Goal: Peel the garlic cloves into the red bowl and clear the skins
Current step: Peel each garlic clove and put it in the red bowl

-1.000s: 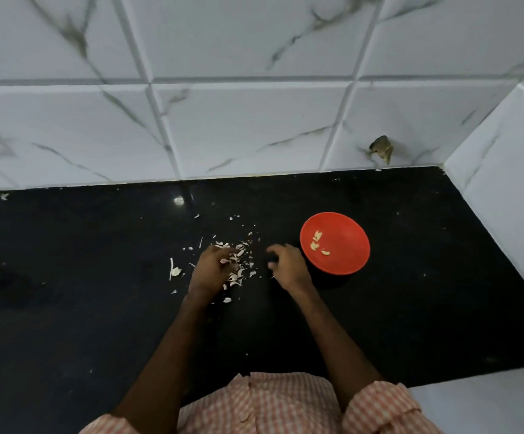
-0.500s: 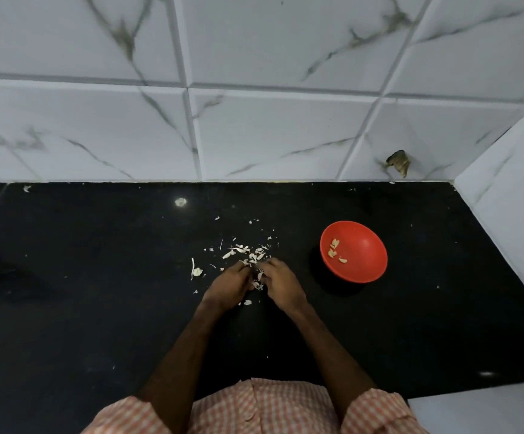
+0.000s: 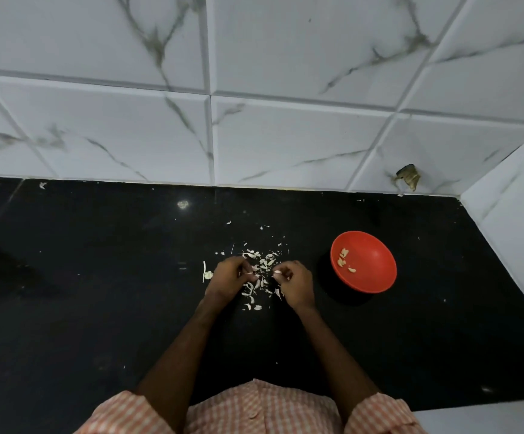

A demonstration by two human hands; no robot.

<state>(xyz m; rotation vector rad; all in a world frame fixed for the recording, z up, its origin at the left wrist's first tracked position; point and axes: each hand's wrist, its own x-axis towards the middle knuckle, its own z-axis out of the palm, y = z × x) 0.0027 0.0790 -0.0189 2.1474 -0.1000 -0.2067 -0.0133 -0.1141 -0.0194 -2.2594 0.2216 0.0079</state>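
My left hand (image 3: 227, 278) pinches a scrap (image 3: 250, 272), my right hand (image 3: 296, 285) a clove (image 3: 277, 272), both curled above the skins (image 3: 265, 263). Bowl (image 3: 375, 270) with peeled cloves (image 3: 343, 257) sits right on black tabletop (image 3: 97, 292); marble tiles (image 3: 285, 136) far.

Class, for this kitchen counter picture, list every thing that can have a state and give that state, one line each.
red bowl, upright on the counter, holding a few peeled cloves.
peeled cloves, lying loose inside the bowl.
garlic skins, scattered on the counter between the hands.
left hand, fingers curled, pinching a pale scrap.
right hand, fingers curled, pinching a garlic clove.
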